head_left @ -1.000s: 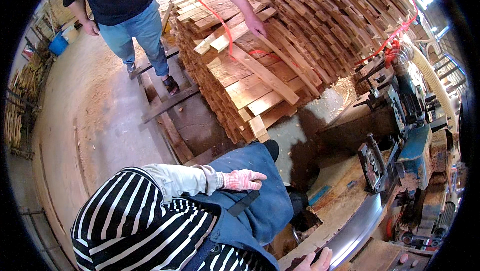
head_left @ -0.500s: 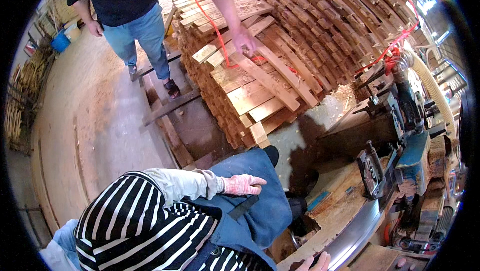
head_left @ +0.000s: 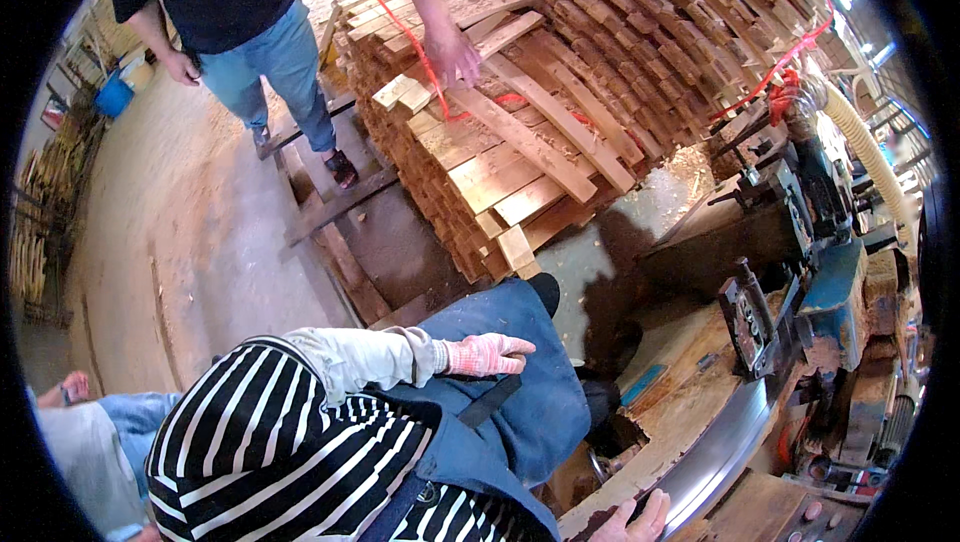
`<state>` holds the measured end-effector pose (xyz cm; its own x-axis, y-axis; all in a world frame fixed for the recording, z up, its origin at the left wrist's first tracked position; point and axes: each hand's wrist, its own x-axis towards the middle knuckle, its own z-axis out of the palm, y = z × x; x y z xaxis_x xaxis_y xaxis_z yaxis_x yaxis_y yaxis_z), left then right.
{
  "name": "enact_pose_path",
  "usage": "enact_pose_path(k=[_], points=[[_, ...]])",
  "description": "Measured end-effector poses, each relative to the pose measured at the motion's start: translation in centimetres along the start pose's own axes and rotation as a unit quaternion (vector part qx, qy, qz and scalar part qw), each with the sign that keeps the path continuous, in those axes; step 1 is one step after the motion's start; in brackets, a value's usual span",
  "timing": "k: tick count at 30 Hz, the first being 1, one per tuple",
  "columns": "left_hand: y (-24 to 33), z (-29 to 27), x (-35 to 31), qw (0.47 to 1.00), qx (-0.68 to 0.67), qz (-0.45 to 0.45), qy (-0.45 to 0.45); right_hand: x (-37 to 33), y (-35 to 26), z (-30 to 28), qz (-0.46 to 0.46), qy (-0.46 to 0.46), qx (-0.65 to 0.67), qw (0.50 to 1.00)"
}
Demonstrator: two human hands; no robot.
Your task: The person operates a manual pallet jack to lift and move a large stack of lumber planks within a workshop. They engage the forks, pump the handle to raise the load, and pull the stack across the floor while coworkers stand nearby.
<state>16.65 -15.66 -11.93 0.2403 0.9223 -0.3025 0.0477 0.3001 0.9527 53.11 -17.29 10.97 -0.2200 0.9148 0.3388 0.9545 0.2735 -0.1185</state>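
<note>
My left hand (head_left: 490,355), in a pink-and-white knit glove under a grey oversleeve, lies with straight fingers on the blue apron (head_left: 535,407) over my lap. It holds nothing. At the lower edge, my right hand (head_left: 635,522) shows only its fingers, stretched out beside the shiny metal strip (head_left: 725,452) of a woodworking machine; the rest of that hand is cut off. Past my lap, a co-worker's hand (head_left: 455,54) reaches over a stack of wooden boards (head_left: 490,177), close to the end of a long loose board (head_left: 525,145).
A co-worker in blue jeans (head_left: 270,57) stands by the stack. Tall rows of wood pieces (head_left: 620,37) rise behind it. At right is the machine with a black metal bracket (head_left: 750,327) and a ribbed hose (head_left: 865,147). Another person's hand (head_left: 75,387) shows at lower left.
My view has shifted slightly. More of my right hand's fingers show by the metal strip. The co-worker's hand has risen a little off the boards, and another person has come into view at lower left.
</note>
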Motion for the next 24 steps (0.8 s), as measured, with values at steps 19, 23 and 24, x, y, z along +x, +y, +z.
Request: enact_pose_path(k=[19, 23, 24], points=[[0.4, 0.0, -0.2, 0.997, 0.073, 0.007, -0.011, -0.6, 0.0, -0.2, 0.064, -0.017, -0.011, 0.998], [0.3, 0.0, 0.0, 0.997, 0.072, -0.008, -0.022, -1.0, 0.6, 0.2, 0.072, -0.013, -0.032, 0.997], [0.5, 0.1, -0.1, 0.997, 0.076, -0.01, -0.024, -1.2, 0.8, 0.2, 0.072, -0.012, -0.032, 0.997]])
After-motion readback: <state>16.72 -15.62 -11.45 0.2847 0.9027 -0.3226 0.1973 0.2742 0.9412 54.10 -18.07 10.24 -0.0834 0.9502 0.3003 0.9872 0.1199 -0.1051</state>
